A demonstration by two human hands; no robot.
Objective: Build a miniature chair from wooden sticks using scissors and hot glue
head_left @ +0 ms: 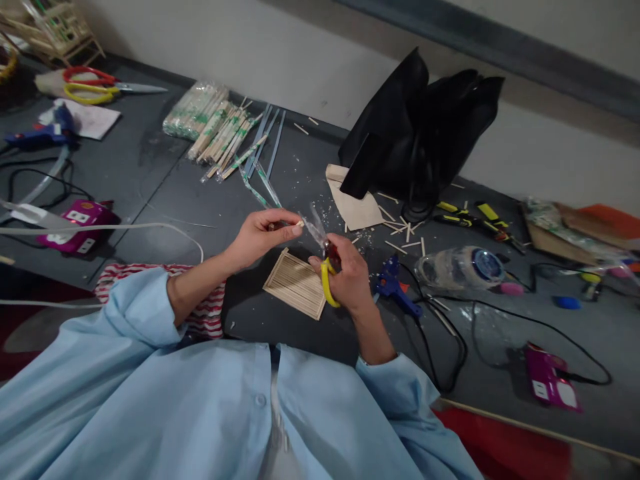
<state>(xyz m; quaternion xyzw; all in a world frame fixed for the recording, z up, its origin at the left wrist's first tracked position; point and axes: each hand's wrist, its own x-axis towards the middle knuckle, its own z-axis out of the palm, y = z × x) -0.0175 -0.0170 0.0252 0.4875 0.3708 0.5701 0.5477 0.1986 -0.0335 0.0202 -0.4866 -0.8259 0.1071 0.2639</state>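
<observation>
My right hand (349,275) is closed round a pair of scissors (329,283) with yellow and red handles, its blades pointing up and left. Thumb and fingers of my left hand (270,235) pinch a small pale stick (301,225) close to the blade tips. Whether the blades touch it cannot be made out. Just below both hands, a flat panel of thin wooden sticks (295,283) lies on the dark table. Small chips and cut pieces are scattered beyond the hands, beside a beige paper piece (356,203).
Wrapped chopsticks (223,137) lie at the back left, near larger scissors (90,85). A blue glue gun (397,287), a plastic bottle (460,268) and cables are on the right. A black bag (420,127) stands at the wall.
</observation>
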